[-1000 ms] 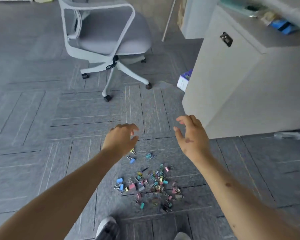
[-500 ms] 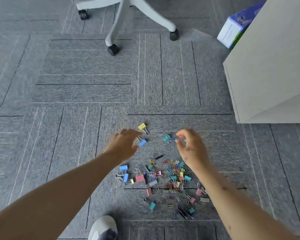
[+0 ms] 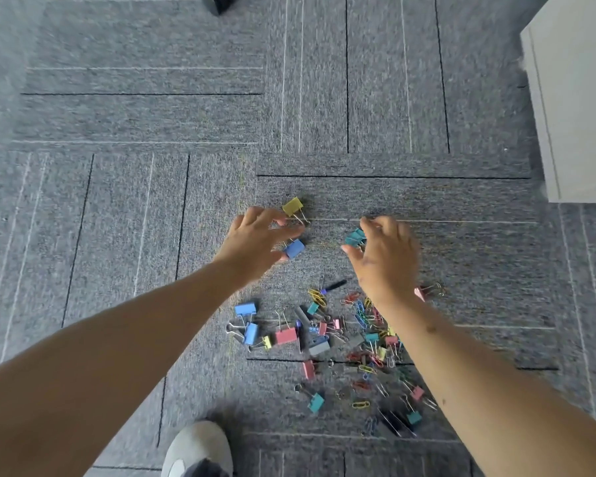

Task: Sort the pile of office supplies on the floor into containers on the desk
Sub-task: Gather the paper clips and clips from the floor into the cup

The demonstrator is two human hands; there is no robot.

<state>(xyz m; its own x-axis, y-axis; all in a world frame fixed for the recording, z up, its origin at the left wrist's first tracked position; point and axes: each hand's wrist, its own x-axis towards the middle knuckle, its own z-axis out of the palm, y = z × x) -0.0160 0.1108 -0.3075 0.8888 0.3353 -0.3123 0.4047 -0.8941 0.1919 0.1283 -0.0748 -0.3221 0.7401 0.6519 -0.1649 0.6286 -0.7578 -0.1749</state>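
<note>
Grey carpet-tile floor fills the view. A white desk side panel stands at the right edge; its tabletop and the containers are out of sight.

Person is bent over, both bare forearms stretched forward, one grey-white shoe at the bottom.

Task item: the scattered pile of coloured binder clips and paper clips lies on the floor between the arms, nothing sorted yet by the look of it.

Left hand: fingers apart and curved, hovering between a yellow metal binder clip and a blue metal binder clip. Motion blur; contact not confirmed, nothing held.

Right hand: forefinger and thumb spread either side of a teal binder clip, not closed on it.

Judgement: opening pick-up step, starting with the outlying clips. Next move calls for a firm pinch on each clip body, since the wire handles fold and the clips are small, then a lift up to the desk.
</note>
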